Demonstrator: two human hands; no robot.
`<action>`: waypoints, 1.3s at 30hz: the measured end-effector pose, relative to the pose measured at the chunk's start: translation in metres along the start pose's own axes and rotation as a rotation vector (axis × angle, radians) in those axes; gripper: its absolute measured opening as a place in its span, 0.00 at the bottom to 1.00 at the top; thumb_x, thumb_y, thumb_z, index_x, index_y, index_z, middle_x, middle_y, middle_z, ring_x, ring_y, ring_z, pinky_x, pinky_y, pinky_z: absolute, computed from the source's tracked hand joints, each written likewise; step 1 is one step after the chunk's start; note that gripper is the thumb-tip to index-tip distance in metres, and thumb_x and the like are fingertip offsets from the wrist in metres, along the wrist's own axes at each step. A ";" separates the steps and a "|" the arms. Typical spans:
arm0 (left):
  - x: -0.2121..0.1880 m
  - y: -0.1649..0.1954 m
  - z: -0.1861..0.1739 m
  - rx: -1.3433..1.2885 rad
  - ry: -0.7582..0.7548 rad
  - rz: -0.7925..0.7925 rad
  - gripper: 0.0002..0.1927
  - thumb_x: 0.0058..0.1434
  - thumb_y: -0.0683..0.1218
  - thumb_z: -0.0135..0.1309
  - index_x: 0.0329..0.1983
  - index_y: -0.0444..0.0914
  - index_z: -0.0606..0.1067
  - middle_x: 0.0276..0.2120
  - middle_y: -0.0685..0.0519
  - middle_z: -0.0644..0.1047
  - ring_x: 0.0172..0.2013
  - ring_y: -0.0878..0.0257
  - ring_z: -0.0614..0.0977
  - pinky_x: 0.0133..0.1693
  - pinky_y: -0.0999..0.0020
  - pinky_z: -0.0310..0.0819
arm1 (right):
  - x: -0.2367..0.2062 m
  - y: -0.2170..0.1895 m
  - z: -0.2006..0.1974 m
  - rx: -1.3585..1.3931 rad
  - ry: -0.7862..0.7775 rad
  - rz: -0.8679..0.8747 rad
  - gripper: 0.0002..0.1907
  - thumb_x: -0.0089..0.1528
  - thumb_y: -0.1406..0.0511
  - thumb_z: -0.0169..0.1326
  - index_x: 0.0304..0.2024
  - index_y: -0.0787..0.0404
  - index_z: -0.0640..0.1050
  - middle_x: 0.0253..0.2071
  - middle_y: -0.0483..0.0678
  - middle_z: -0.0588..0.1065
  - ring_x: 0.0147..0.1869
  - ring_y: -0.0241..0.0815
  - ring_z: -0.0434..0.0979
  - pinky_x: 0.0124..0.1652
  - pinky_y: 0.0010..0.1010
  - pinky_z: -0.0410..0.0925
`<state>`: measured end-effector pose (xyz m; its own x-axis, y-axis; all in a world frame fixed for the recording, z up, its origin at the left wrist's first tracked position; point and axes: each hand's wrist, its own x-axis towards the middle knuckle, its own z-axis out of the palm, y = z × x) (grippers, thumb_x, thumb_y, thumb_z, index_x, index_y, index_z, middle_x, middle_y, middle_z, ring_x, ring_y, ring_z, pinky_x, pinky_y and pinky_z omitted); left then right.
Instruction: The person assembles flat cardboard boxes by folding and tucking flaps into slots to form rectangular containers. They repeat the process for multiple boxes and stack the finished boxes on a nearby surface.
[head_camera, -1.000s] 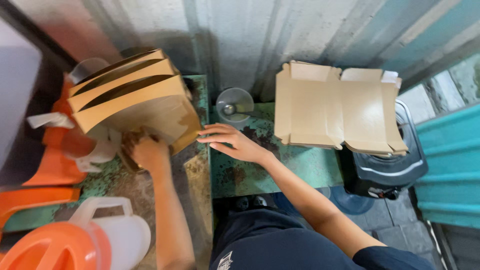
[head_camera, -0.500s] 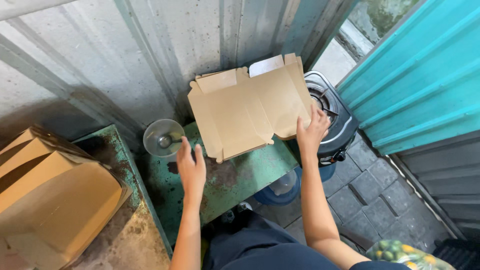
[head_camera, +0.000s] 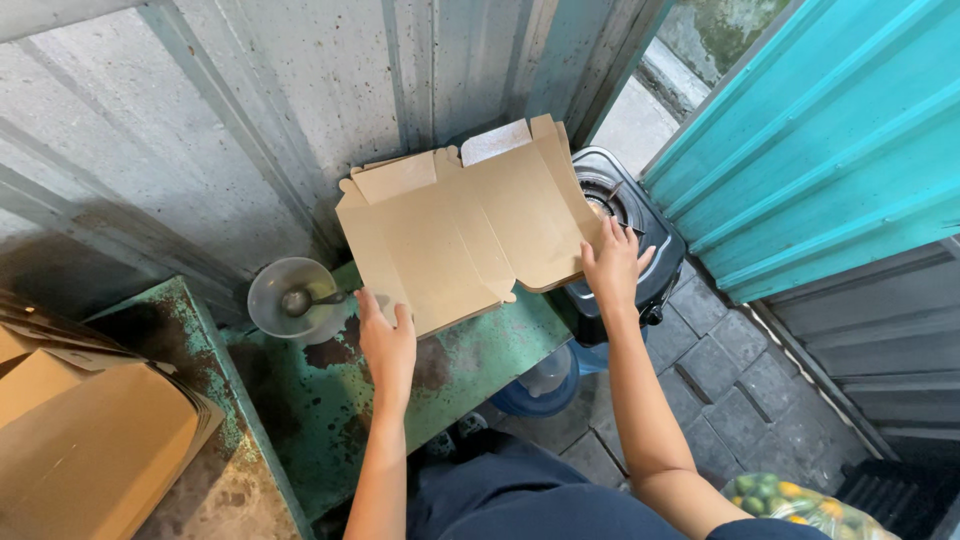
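Since half a second ago our left hand (head_camera: 388, 345) has slid onto the flat cardboard sheet (head_camera: 465, 232) at frame centre; our right hand (head_camera: 612, 266) grips its right edge, fingers spread. Unfolded, it lies on the rusty green worktop (head_camera: 470, 365) against corrugated walls, beside the stove (head_camera: 640, 235) and bowl (head_camera: 290, 297).

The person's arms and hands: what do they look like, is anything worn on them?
Both forearms are bare, with no sleeves in view. The left hand and the right hand wear no gloves, and no watch, ring or bracelet shows from this head view. The arms are slender, the fingers uncovered to the tips. Lower down, dark blue clothing covers the body.
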<state>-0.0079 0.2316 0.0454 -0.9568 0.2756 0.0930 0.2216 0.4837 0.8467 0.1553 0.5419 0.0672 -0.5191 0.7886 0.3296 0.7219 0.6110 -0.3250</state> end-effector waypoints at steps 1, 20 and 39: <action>-0.001 0.008 -0.004 -0.028 0.014 -0.022 0.34 0.66 0.47 0.49 0.71 0.25 0.59 0.70 0.28 0.58 0.69 0.39 0.61 0.66 0.54 0.56 | 0.001 0.001 -0.001 -0.003 0.010 -0.020 0.34 0.60 0.58 0.61 0.66 0.64 0.71 0.67 0.54 0.70 0.71 0.59 0.63 0.64 0.73 0.45; 0.034 -0.024 0.019 -0.620 -0.174 -0.007 0.17 0.72 0.46 0.47 0.57 0.30 0.71 0.49 0.47 0.79 0.49 0.63 0.79 0.53 0.66 0.72 | 0.024 0.025 -0.014 1.283 -0.199 0.276 0.17 0.68 0.60 0.53 0.57 0.61 0.74 0.46 0.45 0.78 0.45 0.33 0.80 0.39 0.26 0.77; 0.055 0.002 -0.025 -1.414 -0.538 -0.519 0.29 0.62 0.57 0.52 0.59 0.33 0.71 0.55 0.45 0.76 0.58 0.47 0.73 0.56 0.40 0.65 | -0.007 -0.037 -0.041 1.737 -0.579 0.516 0.39 0.67 0.43 0.31 0.70 0.60 0.62 0.67 0.54 0.69 0.65 0.54 0.73 0.59 0.56 0.64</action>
<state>-0.0645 0.2267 0.0652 -0.6271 0.7291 -0.2743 -0.7288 -0.4248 0.5371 0.1507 0.5110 0.1131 -0.7676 0.5890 -0.2525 -0.1670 -0.5643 -0.8085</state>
